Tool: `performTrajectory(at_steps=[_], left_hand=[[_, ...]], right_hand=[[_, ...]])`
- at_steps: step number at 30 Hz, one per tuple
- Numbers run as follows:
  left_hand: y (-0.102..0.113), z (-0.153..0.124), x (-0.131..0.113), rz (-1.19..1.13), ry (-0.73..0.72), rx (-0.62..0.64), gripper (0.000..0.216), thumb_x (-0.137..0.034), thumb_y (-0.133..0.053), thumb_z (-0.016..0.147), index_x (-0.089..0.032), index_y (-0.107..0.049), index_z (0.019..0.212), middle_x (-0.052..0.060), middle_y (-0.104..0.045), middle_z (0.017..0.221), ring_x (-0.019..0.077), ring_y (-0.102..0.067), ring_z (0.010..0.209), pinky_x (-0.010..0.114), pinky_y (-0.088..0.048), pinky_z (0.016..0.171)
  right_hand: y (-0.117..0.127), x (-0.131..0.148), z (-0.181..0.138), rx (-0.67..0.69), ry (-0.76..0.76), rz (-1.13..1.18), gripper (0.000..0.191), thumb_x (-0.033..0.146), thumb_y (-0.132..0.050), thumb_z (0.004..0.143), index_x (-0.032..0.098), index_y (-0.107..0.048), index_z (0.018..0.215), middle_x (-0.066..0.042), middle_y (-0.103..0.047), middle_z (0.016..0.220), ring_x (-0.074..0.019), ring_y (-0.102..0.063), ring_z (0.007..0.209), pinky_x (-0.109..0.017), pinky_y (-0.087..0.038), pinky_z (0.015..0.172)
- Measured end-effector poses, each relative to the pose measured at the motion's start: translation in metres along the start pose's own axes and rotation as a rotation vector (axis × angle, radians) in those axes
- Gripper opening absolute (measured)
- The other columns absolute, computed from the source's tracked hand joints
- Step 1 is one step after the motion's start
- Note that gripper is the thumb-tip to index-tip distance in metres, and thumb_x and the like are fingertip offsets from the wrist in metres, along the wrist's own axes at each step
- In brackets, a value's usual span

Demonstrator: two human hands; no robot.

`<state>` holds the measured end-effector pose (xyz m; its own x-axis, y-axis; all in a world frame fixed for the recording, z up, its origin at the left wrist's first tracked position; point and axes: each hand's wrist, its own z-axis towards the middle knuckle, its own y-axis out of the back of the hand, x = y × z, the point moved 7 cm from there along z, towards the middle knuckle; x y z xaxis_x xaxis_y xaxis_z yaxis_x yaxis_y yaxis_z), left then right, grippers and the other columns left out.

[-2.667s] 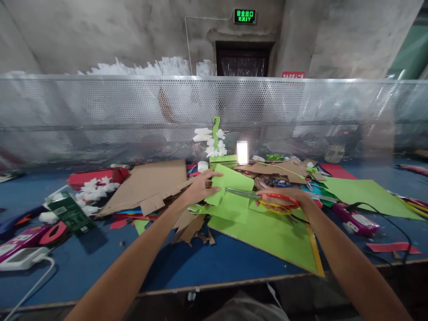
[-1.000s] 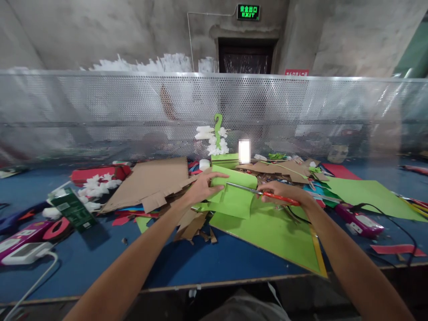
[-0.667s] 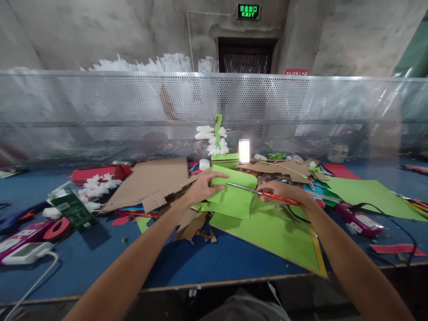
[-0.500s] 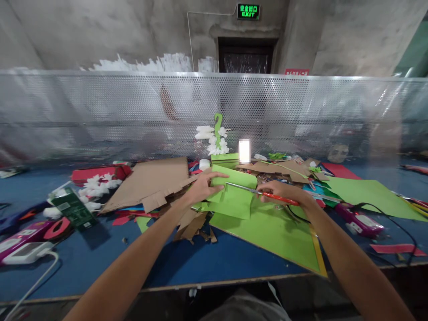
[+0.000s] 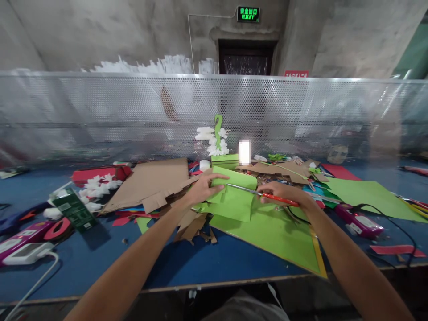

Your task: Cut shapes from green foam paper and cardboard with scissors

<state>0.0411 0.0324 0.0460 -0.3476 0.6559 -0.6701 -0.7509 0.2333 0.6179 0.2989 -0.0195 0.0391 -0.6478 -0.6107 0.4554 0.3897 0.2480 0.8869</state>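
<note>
My left hand (image 5: 203,187) is closed on the left edge of a bright green paper sheet (image 5: 234,208), fingers on top. My right hand (image 5: 281,192) grips red-handled scissors (image 5: 242,189), their metal blades pointing left across the sheet. The paper's upper part curls up above the blades, and its lower part hangs below them. Beneath lies a larger green board (image 5: 284,243) with a yellowish edge. The fingers around the scissors' handle are partly hidden.
Cardboard pieces (image 5: 160,178) lie to the left, beside a dark green box (image 5: 72,209) and white paper flowers (image 5: 100,185). A purple device with a cord (image 5: 359,220) and green paper (image 5: 374,196) are at right. A perforated metal screen (image 5: 133,116) stands behind the blue table (image 5: 187,269).
Both hands and the scissors hold nearly the same position on the green paper. The view has shifted very slightly.
</note>
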Motion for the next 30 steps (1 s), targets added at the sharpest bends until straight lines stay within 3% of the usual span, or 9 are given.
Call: performTrajectory(at_steps=[4, 8, 12, 15, 18, 24, 27, 30], left_hand=[[0.003, 0.001, -0.001, -0.045, -0.035, -0.049, 0.042, -0.049, -0.065, 0.096, -0.016, -0.079, 0.118, -0.003, -0.05, 0.063, 0.0092, -0.031, 0.05, 0.022, -0.025, 0.047], [0.004, 0.002, 0.005, -0.072, -0.01, -0.055, 0.041, -0.046, -0.068, 0.093, -0.016, -0.079, 0.119, -0.003, -0.052, 0.066, 0.0081, -0.028, 0.048, 0.023, -0.021, 0.046], [0.006, 0.003, 0.012, -0.155, 0.044, -0.073, 0.044, -0.047, -0.073, 0.09, -0.016, -0.078, 0.12, -0.006, -0.043, 0.062, 0.0083, -0.025, 0.048, 0.024, -0.017, 0.047], [0.009, 0.002, 0.013, -0.235, 0.072, -0.112, 0.046, -0.05, -0.076, 0.088, -0.017, -0.078, 0.119, -0.008, -0.033, 0.058, 0.0093, -0.021, 0.049, 0.025, -0.015, 0.049], [0.013, 0.001, 0.009, -0.245, 0.077, -0.173, 0.046, -0.049, -0.08, 0.084, -0.018, -0.079, 0.117, -0.008, -0.032, 0.058, 0.0098, -0.022, 0.051, 0.026, -0.014, 0.049], [0.01, -0.001, 0.0, -0.242, 0.119, -0.268, 0.05, -0.048, -0.083, 0.08, -0.019, -0.076, 0.12, -0.01, -0.029, 0.055, 0.0095, -0.024, 0.048, 0.024, -0.015, 0.048], [0.008, -0.002, -0.003, -0.269, 0.098, -0.308, 0.054, -0.047, -0.083, 0.08, -0.019, -0.073, 0.125, -0.007, -0.044, 0.06, 0.0093, -0.035, 0.05, 0.022, -0.025, 0.048], [0.009, -0.002, -0.005, -0.302, 0.059, -0.357, 0.059, -0.047, -0.084, 0.08, -0.019, -0.069, 0.129, 0.0, -0.065, 0.084, 0.0122, -0.056, 0.064, 0.022, -0.044, 0.058]], right_hand=[[0.0, -0.001, 0.0, 0.007, 0.007, -0.008, 0.06, 0.069, -0.06, 0.094, 0.014, -0.077, 0.108, -0.01, -0.073, 0.094, -0.0224, -0.062, 0.079, -0.031, -0.043, 0.073], [-0.002, -0.004, -0.001, 0.014, -0.004, -0.012, 0.058, 0.067, -0.057, 0.097, 0.014, -0.077, 0.109, -0.01, -0.073, 0.096, -0.0225, -0.061, 0.08, -0.032, -0.045, 0.075], [-0.002, -0.003, -0.004, 0.002, 0.023, 0.021, 0.059, 0.064, -0.054, 0.1, 0.013, -0.075, 0.117, -0.012, -0.072, 0.101, -0.0231, -0.062, 0.084, -0.033, -0.048, 0.078], [-0.002, 0.0, -0.005, 0.011, 0.03, 0.049, 0.061, 0.065, -0.051, 0.101, 0.011, -0.073, 0.12, -0.012, -0.07, 0.098, -0.0195, -0.059, 0.076, -0.03, -0.047, 0.071], [-0.003, 0.004, -0.006, 0.029, 0.027, 0.121, 0.062, 0.069, -0.049, 0.1, 0.013, -0.07, 0.116, -0.007, -0.064, 0.088, -0.0144, -0.051, 0.064, -0.027, -0.043, 0.06], [-0.01, 0.008, -0.01, 0.06, -0.114, 0.33, 0.058, 0.068, -0.051, 0.099, 0.016, -0.06, 0.121, 0.003, -0.047, 0.073, -0.0097, -0.045, 0.048, -0.023, -0.041, 0.045], [-0.011, 0.018, -0.01, 0.045, -0.15, 0.376, 0.05, 0.063, -0.055, 0.098, 0.017, -0.059, 0.117, 0.004, -0.047, 0.072, -0.009, -0.045, 0.046, -0.022, -0.039, 0.042], [-0.011, 0.034, -0.009, 0.009, -0.12, 0.418, 0.051, 0.065, -0.055, 0.096, 0.017, -0.062, 0.113, 0.002, -0.05, 0.073, -0.0093, -0.046, 0.047, -0.023, -0.039, 0.042]])
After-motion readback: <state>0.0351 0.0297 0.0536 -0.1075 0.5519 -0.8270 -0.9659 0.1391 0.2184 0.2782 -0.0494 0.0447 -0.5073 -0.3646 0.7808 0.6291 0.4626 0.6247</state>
